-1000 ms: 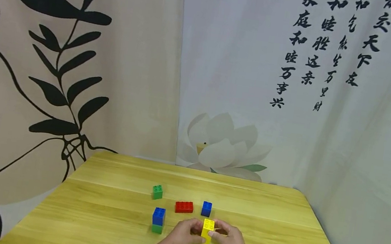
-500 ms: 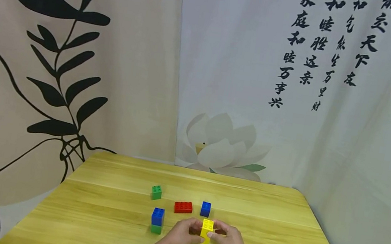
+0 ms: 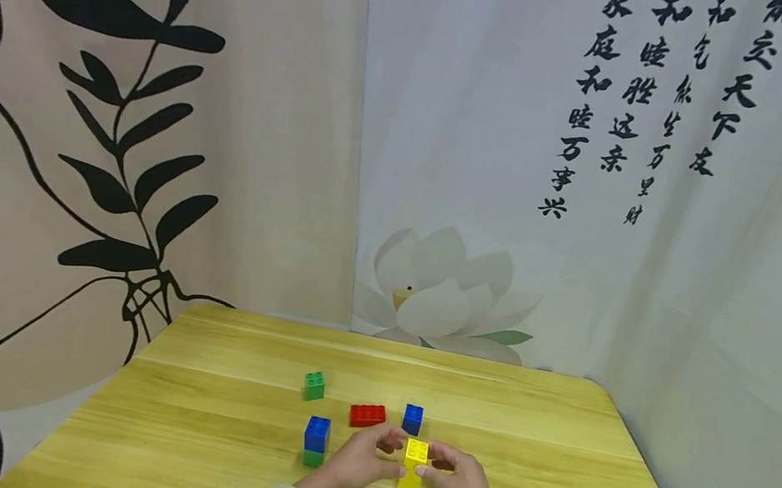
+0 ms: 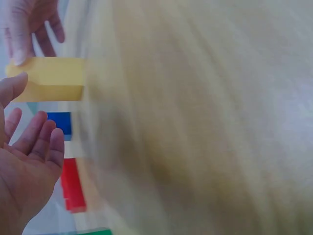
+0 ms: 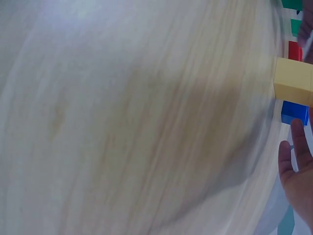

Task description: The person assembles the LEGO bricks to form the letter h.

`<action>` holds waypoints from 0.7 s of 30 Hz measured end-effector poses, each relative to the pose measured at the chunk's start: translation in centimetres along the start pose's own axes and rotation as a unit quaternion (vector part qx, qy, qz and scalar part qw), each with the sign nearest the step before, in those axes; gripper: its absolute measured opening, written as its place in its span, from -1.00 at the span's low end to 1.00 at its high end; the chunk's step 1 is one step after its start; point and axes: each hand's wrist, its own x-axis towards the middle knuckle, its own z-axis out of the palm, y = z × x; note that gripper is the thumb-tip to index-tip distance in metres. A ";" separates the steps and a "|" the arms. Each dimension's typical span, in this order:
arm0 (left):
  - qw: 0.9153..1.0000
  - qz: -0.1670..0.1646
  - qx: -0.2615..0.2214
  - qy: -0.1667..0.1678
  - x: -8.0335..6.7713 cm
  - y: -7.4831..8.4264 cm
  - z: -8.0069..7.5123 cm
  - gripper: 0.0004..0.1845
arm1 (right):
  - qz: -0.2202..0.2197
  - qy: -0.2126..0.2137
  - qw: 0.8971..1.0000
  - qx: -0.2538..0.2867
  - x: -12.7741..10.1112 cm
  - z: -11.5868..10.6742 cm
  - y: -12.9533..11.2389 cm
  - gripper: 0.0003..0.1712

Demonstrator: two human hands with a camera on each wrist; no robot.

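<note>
A tall yellow stack of toy bricks (image 3: 415,455) stands upright on the table, between the two hands. My right hand (image 3: 464,487) pinches its right side, the thumb on the near face and the index finger behind. My left hand (image 3: 358,463) is beside the stack on the left, fingers spread and apart from it. In the left wrist view its thumb (image 4: 17,87) is close to the yellow stack (image 4: 54,78); whether it touches is unclear. Just beyond the hands lie a red brick (image 3: 367,416) and a blue brick (image 3: 413,419).
A blue brick on a green one forms a stack (image 3: 316,440) left of the left hand. Farther back sits a small green brick (image 3: 314,385). The wooden table (image 3: 523,424) ends at a printed curtain (image 3: 280,177) behind it.
My left hand has let go of the yellow stack, its fingers opening and moving slightly left and away. My right hand and the other bricks stay in place.
</note>
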 end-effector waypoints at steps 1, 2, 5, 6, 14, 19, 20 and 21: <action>1.000 0.004 0.001 0.000 0.0 0.3 -0.2 -0.50 | 0.000 0.001 1.000 0.000 0.0 0.0 0.0 -0.37; 1.000 0.008 0.001 0.000 0.0 0.5 -0.3 -0.49 | -0.001 0.003 1.000 0.001 0.0 0.0 0.0 -0.38; 1.000 0.029 0.010 0.004 0.0 1.4 -1.0 -0.47 | -0.007 0.007 1.000 -0.003 -0.1 0.0 0.0 -0.41; 0.999 0.031 0.009 0.005 0.0 1.7 -1.2 -0.47 | -0.009 0.008 1.000 -0.004 -0.1 0.0 0.0 -0.42; 0.999 0.049 -0.001 0.018 0.3 3.2 -3.4 -0.50 | -0.006 0.006 1.000 -0.023 -0.2 0.2 1.4 -0.47; 0.997 0.064 0.011 0.038 0.7 3.2 -4.8 -0.51 | 0.005 0.010 1.000 -0.018 -0.2 0.0 1.1 -0.39; 0.997 0.066 0.015 0.043 0.8 3.2 -5.2 -0.51 | 0.009 0.009 1.000 -0.018 -0.1 0.0 1.0 -0.37; 0.996 0.067 0.020 0.048 1.0 3.2 -5.5 -0.52 | 0.013 0.009 1.000 -0.017 -0.1 0.0 0.9 -0.35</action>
